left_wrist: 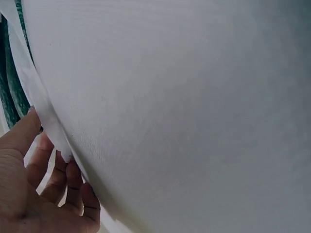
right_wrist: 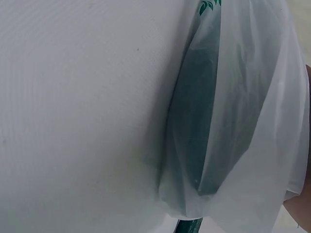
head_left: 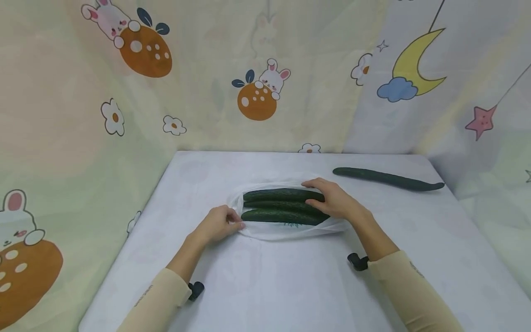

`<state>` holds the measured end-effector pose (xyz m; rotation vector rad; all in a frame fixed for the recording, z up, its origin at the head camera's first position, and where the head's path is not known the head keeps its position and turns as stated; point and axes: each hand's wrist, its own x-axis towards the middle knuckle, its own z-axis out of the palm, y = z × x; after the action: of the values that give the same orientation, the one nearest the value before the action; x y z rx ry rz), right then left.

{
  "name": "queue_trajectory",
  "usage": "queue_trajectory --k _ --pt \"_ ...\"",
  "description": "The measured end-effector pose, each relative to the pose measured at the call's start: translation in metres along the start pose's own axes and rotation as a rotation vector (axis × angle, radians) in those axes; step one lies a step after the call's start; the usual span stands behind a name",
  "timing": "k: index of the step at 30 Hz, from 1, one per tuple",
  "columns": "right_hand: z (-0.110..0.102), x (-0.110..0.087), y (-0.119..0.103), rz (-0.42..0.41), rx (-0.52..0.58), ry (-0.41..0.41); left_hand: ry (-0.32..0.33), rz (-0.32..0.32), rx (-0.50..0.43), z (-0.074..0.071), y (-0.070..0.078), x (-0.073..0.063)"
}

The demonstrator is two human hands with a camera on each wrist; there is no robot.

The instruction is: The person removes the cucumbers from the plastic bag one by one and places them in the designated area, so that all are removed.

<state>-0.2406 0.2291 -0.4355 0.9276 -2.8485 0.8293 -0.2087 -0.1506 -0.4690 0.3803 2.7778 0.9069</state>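
Note:
Three dark green cucumbers [head_left: 286, 216] lie side by side in the opening of a thin white plastic bag [head_left: 286, 233] with a small green leaf print. At the bag's left end, my left hand [head_left: 221, 223] pinches the rim; the left wrist view shows the film [left_wrist: 41, 104] between its thumb and fingers. My right hand [head_left: 336, 198] grips the bag's right end, thumb over the cucumbers and fingers at the far rim. In the right wrist view the film [right_wrist: 243, 97] covers cucumbers, and only a sliver of the hand shows at the right edge.
A longer, slightly curved cucumber [head_left: 387, 179] lies alone on the white tabletop [head_left: 265, 286] at the back right. Behind the table hangs a cloth [head_left: 199, 92] printed with rabbits and flowers. Small black devices are on both wrists, beside the beige sleeves [head_left: 408, 286].

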Motion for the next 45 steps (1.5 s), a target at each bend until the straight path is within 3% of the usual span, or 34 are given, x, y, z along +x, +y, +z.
queue_trajectory --k 7,14,26,45 --pt "0.005 0.002 0.003 0.015 0.004 -0.016 -0.003 -0.023 -0.03 0.003 -0.006 0.003" --pt "0.007 0.004 0.007 0.032 0.022 -0.003 -0.008 0.003 -0.035 0.002 -0.006 0.006" --pt "0.014 0.008 0.011 0.127 0.075 -0.009 -0.03 -0.013 -0.014 0.0 -0.003 0.009" --pt "0.028 0.019 0.012 0.169 0.079 0.088 -0.015 -0.029 -0.002 0.003 -0.006 0.008"
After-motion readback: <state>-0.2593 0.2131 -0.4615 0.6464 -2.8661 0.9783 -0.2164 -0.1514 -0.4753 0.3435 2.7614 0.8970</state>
